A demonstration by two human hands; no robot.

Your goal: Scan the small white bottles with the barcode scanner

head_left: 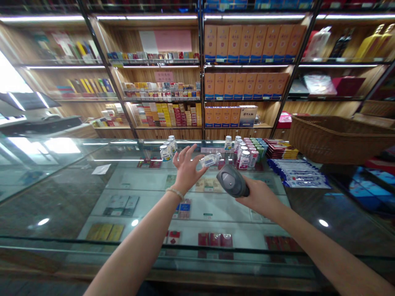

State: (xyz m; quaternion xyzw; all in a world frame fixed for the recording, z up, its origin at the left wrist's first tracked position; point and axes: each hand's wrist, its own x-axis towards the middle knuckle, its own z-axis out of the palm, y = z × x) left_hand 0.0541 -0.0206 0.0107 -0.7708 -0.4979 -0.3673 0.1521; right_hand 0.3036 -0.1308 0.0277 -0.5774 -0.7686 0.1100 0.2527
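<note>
At the left of the frame we are seeing a white paper slip (101, 169) lying on the glass counter (61, 193), with packets showing in the case beneath the glass. Moving toward the centre, a small cluster of white-capped bottles (168, 150) is standing at the far edge of the counter. Just right of it we are raising our left hand (185, 168), a pale bracelet (175, 192) sitting on its wrist; the thumb and first fingers are pinching a small clear bottle (210, 160), which is lying on its side in mid-air above the glass at the centre of the frame, while the other fingers are fanning out. Right of centre and a little lower, our right hand (262, 197) is wrapping closed around the handle of a grey scanner (232, 181), whose head is sitting just below the bottle. Behind them a bigger group of bottles (243, 153) is standing, with orange boxes (247, 43) filling the shelves above. Further right, blue packets (296, 172) are lying on the counter, and a wicker basket (333, 137) is sitting at the right edge.
</note>
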